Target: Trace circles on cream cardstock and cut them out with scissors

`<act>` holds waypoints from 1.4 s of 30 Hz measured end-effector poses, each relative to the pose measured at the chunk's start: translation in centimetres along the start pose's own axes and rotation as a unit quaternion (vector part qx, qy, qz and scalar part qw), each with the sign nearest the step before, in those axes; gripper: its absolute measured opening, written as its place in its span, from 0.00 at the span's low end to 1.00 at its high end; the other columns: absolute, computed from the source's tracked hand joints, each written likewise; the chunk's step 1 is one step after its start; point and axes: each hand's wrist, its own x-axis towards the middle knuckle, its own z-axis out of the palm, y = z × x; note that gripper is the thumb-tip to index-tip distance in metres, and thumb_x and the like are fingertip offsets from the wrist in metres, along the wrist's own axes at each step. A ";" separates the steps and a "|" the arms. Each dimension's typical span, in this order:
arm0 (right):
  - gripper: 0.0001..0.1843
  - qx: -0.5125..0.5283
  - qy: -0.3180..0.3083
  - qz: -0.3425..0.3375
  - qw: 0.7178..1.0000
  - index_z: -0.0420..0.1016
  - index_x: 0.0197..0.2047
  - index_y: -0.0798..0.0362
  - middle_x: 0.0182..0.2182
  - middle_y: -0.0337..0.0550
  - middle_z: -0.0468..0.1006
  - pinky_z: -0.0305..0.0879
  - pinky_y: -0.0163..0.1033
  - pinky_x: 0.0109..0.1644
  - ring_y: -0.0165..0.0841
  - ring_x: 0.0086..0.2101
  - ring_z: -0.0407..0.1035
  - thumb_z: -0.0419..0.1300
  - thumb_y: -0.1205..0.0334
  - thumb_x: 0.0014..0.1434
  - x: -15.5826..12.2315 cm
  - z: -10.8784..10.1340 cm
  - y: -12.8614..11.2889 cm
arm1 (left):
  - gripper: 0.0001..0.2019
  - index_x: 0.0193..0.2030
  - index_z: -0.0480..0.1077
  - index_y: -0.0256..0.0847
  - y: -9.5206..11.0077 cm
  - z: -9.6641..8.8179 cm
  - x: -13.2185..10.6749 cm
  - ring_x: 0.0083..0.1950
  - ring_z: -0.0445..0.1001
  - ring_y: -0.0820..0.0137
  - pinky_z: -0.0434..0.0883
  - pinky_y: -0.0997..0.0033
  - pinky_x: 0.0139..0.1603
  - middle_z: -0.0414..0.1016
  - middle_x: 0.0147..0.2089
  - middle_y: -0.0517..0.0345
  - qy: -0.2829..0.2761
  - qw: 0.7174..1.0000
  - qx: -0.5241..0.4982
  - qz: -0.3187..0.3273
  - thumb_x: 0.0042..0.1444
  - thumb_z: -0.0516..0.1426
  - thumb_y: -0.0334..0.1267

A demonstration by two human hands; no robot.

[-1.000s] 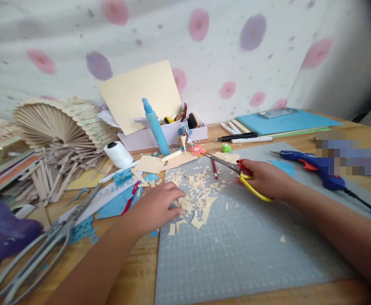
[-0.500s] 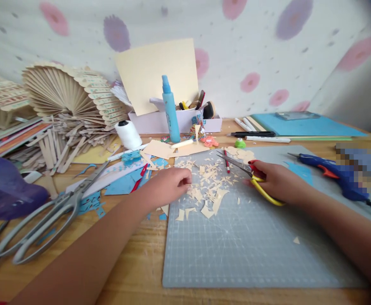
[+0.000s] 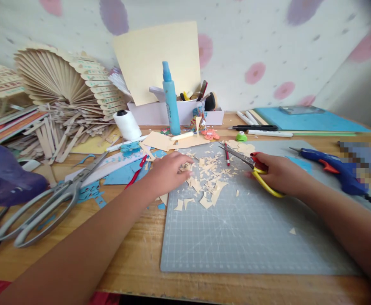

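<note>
My left hand [image 3: 171, 171] is over the left edge of the grey cutting mat [image 3: 226, 241], thumb and fingers apart, beside a scatter of cream paper scraps [image 3: 209, 173]. Nothing shows between its fingers. On the right, my right hand [image 3: 279, 171] grips a pair of scissors [image 3: 264, 183] with yellow and red handles. Their blades point up and left, close to a red pencil [image 3: 227, 154]. Behind the blades lie larger cream paper pieces [image 3: 244, 147].
A blue glue gun [image 3: 334, 167] rests at the right of the mat. Large grey scissors [image 3: 54, 199] lie on the left near blue paper scraps [image 3: 91, 195]. A blue spray bottle [image 3: 171, 103], a white thread spool [image 3: 127, 125] and craft-stick fans [image 3: 54, 78] stand behind.
My left hand's fingers have spread from a closed curl. My right hand keeps the scissors in nearly the same place. The whole view has tipped down slightly.
</note>
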 end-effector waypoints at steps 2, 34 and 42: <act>0.16 -0.008 0.010 -0.008 1.000 0.54 0.23 0.50 0.19 0.37 0.65 0.49 0.34 0.22 0.31 0.20 0.58 0.52 0.47 0.50 0.0 -0.1 -0.1 | 0.15 0.47 0.66 0.46 0.4 0.0 -0.2 0.54 0.60 0.62 0.56 0.59 0.52 0.64 0.52 0.55 -0.007 0.999 0.012 0.040 0.53 0.51 0.43; 0.16 -0.013 0.011 0.021 1.000 0.64 0.27 0.51 0.20 0.39 0.70 0.48 0.32 0.23 0.33 0.23 0.63 0.50 0.47 0.53 0.0 0.0 -0.3 | 0.02 0.32 0.68 0.42 3.2 0.3 -2.6 0.52 0.59 0.62 0.54 0.53 0.53 0.67 0.47 0.58 -0.083 0.979 0.039 0.181 0.50 0.57 0.34; 0.16 -0.004 0.018 0.019 1.000 0.65 0.28 0.50 0.22 0.41 0.72 0.47 0.33 0.23 0.35 0.25 0.65 0.50 0.46 0.53 0.0 -0.4 -0.4 | 0.08 0.32 0.67 0.40 2.3 -1.7 -2.0 0.51 0.63 0.68 0.59 0.64 0.51 0.68 0.46 0.57 -0.093 0.971 0.003 0.219 0.56 0.47 0.31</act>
